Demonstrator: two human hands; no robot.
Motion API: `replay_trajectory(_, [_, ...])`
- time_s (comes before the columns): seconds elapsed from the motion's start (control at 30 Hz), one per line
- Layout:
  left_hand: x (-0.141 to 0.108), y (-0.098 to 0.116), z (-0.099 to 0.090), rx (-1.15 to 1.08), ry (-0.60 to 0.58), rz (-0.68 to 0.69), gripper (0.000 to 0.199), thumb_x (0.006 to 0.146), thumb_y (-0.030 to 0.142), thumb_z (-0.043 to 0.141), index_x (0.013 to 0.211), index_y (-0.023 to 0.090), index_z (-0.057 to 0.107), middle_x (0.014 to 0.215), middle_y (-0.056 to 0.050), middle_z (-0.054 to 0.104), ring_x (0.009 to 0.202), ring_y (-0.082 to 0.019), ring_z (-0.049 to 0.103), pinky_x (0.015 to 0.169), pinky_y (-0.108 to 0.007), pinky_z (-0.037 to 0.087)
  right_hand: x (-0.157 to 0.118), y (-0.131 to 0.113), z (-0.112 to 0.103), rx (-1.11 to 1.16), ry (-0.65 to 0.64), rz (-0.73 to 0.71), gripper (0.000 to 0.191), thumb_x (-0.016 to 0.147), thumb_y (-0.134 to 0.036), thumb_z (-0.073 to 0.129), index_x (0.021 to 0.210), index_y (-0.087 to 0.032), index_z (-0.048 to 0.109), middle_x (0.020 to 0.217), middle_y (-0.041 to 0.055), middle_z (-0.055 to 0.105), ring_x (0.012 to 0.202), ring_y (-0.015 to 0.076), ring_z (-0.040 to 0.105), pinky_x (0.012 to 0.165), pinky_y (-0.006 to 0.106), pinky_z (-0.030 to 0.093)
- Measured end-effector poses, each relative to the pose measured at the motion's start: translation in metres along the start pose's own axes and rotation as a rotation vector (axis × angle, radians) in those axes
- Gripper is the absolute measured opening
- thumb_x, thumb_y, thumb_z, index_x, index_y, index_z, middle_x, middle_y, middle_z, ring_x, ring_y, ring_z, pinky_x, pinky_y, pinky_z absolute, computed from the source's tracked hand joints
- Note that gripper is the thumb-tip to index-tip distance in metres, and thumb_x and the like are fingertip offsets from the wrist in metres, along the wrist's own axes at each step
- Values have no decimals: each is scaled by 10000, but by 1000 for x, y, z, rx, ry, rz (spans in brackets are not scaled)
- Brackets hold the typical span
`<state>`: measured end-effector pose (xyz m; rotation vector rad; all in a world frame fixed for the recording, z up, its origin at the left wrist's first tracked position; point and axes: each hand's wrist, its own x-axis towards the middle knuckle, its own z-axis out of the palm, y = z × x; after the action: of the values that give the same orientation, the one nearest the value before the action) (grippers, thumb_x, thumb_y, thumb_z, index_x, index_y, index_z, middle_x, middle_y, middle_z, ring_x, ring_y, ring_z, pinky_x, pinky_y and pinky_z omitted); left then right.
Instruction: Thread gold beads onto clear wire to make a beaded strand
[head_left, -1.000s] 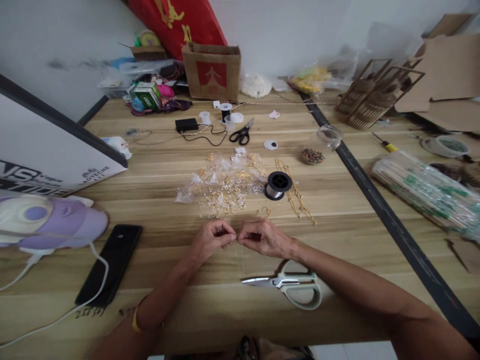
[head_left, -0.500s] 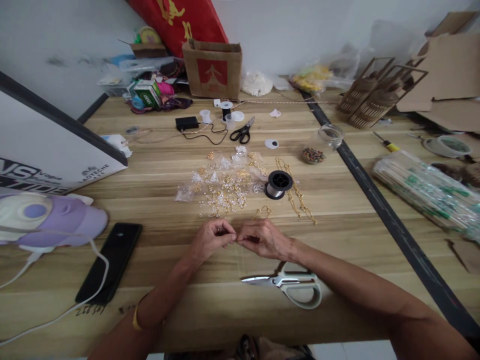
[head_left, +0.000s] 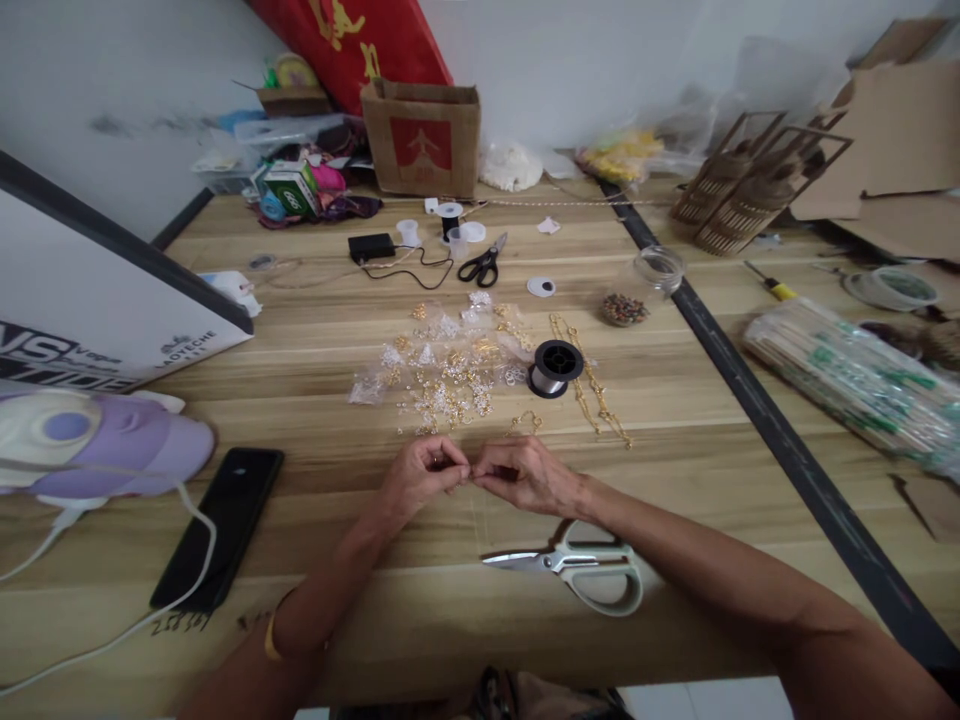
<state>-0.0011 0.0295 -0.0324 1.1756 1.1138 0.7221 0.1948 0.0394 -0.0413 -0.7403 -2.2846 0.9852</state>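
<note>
Left hand [head_left: 427, 468] and right hand [head_left: 526, 474] meet fingertip to fingertip above the wooden table [head_left: 420, 620], each with thumb and forefinger pinching a fine thread [head_left: 475, 515] that hangs faintly below the tips; anything smaller between them cannot be made out. At far left, a purple-and-white device [head_left: 161, 445] sits beside a black phone [head_left: 217, 530], which a white cable [head_left: 208, 545] crosses. Just beyond the fingers lie loose gold and clear beads [head_left: 454, 393], then a short gold chain [head_left: 525, 420]. A black spool [head_left: 555, 368] stands behind it, pale-handled scissors [head_left: 566, 562] lie nearer, below the right wrist, and a longer gold chain [head_left: 592, 390] stretches right of the spool.
</note>
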Motion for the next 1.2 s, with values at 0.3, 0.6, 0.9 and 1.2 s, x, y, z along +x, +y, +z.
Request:
replay_trajectory(0.3, [0, 2, 0, -11, -12, -27, 232, 628, 309, 740, 654, 124, 602, 546, 13, 593, 475, -76, 510, 470, -194, 442, 4, -8, -7, 92, 55, 116, 85, 855, -187, 565, 809, -137, 617, 693, 5, 601, 600, 101, 520, 544, 200, 385])
replay_trajectory(0.6, [0, 3, 1, 19, -13, -31, 236, 625, 317, 740, 673, 129, 604, 556, 18, 592, 472, -73, 504, 461, -188, 433, 5, -10, -8, 82, 96, 105, 83, 864, -181, 552, 821, -138, 608, 707, 4, 575, 617, 105, 505, 558, 208, 384])
replay_trajectory(0.9, [0, 1, 2, 28, -8, -17, 220, 637, 304, 732, 665, 130, 601, 550, 20, 585, 482, -77, 502, 461, -184, 420, 5, -11, -9, 89, 31, 62, 84, 882, -179, 521, 854, -152, 595, 839, 56, 599, 692, 131, 541, 604, 226, 426])
replay_trajectory(1.2, [-1, 2, 0, -71, -12, -16, 247, 610, 314, 761, 636, 127, 603, 566, 16, 598, 479, -70, 508, 484, -190, 440, 3, -10, -9, 104, -30, 119, 97, 888, -194, 502, 868, -148, 584, 661, -18, 559, 554, 88, 466, 522, 186, 356])
